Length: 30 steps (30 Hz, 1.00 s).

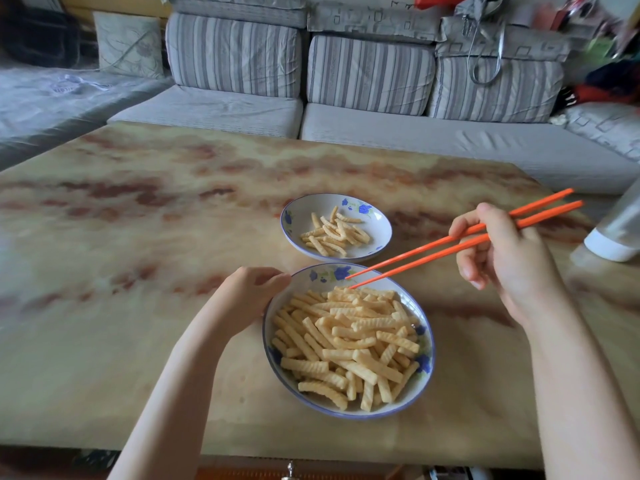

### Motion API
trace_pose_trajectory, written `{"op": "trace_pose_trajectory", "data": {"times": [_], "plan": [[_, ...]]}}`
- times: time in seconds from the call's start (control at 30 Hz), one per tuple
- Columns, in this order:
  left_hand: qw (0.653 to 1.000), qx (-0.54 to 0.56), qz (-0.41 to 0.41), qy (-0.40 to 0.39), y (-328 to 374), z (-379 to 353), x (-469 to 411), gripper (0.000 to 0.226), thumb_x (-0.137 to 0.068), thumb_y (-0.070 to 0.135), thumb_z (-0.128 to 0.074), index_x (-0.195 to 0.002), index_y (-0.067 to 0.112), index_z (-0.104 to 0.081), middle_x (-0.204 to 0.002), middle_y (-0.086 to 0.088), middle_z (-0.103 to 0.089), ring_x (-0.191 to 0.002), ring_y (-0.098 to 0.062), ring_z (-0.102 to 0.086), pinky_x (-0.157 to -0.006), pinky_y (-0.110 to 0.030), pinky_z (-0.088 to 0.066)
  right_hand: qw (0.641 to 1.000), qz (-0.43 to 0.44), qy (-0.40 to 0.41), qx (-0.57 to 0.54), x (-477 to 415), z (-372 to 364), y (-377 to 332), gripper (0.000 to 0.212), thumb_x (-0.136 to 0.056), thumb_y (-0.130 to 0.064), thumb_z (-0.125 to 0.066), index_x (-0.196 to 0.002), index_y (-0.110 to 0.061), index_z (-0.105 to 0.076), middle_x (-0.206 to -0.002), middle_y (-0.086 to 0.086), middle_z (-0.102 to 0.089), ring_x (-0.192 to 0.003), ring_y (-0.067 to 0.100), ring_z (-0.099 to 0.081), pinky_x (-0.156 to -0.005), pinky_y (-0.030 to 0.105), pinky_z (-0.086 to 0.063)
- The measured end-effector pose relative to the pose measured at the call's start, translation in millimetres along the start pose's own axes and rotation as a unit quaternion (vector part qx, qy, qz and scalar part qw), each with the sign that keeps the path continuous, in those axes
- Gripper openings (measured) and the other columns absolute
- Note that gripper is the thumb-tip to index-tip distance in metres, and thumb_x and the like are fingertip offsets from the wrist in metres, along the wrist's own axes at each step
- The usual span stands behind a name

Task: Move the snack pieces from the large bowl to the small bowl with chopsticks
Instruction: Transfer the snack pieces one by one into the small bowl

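Fingers of the left hand point(249, 296) curl over the large bowl point(313, 284) rim, steadying it. Inside, snacks point(349, 344) lie mostly crosswise; the small bowl point(311, 207) sits just beyond. The chopsticks point(433, 247), tips slightly parted and empty, hover over the heap's far edge, gripped by the right hand point(509, 261).

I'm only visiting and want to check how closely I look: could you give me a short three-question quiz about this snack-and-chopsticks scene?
1. Which holds more snack pieces: the large bowl or the small bowl?
2. True or false: the orange chopsticks in the right hand carry a snack piece.
3. What does the left hand do? A) holds the large bowl's rim; B) lifts the small bowl; C) holds a second pair of chopsticks.
Key: 1 the large bowl; 2 false, their tips are empty; 3 A.
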<state>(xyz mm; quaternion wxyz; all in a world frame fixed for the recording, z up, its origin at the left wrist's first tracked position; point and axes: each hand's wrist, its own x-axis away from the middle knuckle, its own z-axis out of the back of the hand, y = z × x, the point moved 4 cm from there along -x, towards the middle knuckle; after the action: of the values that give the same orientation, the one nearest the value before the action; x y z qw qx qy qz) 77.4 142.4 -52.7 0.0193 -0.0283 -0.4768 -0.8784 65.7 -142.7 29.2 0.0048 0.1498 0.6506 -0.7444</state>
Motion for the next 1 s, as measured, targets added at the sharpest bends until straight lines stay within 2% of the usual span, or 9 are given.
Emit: {"op": "trace_pose_trajectory", "data": {"times": [0.13,0.27,0.5,0.67,0.83,1.0], "plan": [[1.000,0.001,-0.002,-0.001,1,0,1,0.023,-0.092,0.029,-0.054,-0.091,0.017,-0.074,-0.086,-0.010,-0.072,-0.072,-0.023,-0.060,-0.078,-0.039,-0.053,1.000,0.004,0.010,0.010,-2,-1,2,0.043,-0.102,-0.020,-0.031,-0.071,-0.005,-0.056,-0.035,0.007,-0.043,-0.032,0.016,-0.034,-0.033,0.018,-0.026],[1.000,-0.002,0.002,-0.002,0,1,1,0.024,-0.092,0.030,-0.054,-0.094,0.017,-0.074,-0.087,-0.008,-0.073,-0.083,-0.031,-0.066,-0.081,-0.040,-0.053,1.000,-0.001,0.002,0.015,-3,-5,6,0.044,-0.102,-0.021,-0.031,-0.070,-0.007,-0.056,-0.036,0.008,-0.043,-0.033,0.018,-0.033,-0.034,0.018,-0.026],[1.000,0.003,0.001,0.003,-2,0,-1,0.022,-0.092,0.030,-0.055,-0.089,0.018,-0.074,-0.078,-0.005,-0.070,-0.069,-0.018,-0.057,-0.077,-0.036,-0.053,1.000,-0.005,0.000,-0.002,-3,-17,11,0.043,-0.102,-0.021,-0.031,-0.068,-0.008,-0.054,-0.037,0.008,-0.045,-0.033,0.020,-0.035,-0.035,0.019,-0.027],[1.000,0.007,0.002,0.003,-2,0,-1,0.021,-0.092,0.030,-0.055,-0.089,0.019,-0.074,-0.079,-0.005,-0.070,-0.070,-0.019,-0.058,-0.077,-0.037,-0.053,0.998,0.013,0.047,-0.028,-3,-12,6,0.042,-0.101,-0.021,-0.031,-0.067,-0.009,-0.053,-0.036,0.006,-0.046,-0.031,0.020,-0.036,-0.036,0.020,-0.027],[1.000,0.004,-0.001,-0.001,-2,0,-1,0.022,-0.091,0.030,-0.055,-0.089,0.019,-0.074,-0.084,-0.011,-0.072,-0.070,-0.020,-0.059,-0.078,-0.039,-0.053,0.986,0.034,0.122,-0.105,-8,-8,4,0.040,-0.100,-0.018,-0.031,-0.067,-0.011,-0.051,-0.039,0.000,-0.048,-0.032,0.018,-0.040,-0.037,0.021,-0.028],[1.000,0.001,0.002,-0.001,-2,0,-1,0.022,-0.091,0.030,-0.055,-0.089,0.019,-0.074,-0.085,-0.011,-0.072,-0.069,-0.019,-0.057,-0.076,-0.037,-0.053,0.978,0.052,0.173,-0.105,-13,-20,11,0.040,-0.101,-0.019,-0.030,-0.068,-0.011,-0.050,-0.036,-0.001,-0.046,-0.032,0.017,-0.042,-0.037,0.021,-0.032]]}}
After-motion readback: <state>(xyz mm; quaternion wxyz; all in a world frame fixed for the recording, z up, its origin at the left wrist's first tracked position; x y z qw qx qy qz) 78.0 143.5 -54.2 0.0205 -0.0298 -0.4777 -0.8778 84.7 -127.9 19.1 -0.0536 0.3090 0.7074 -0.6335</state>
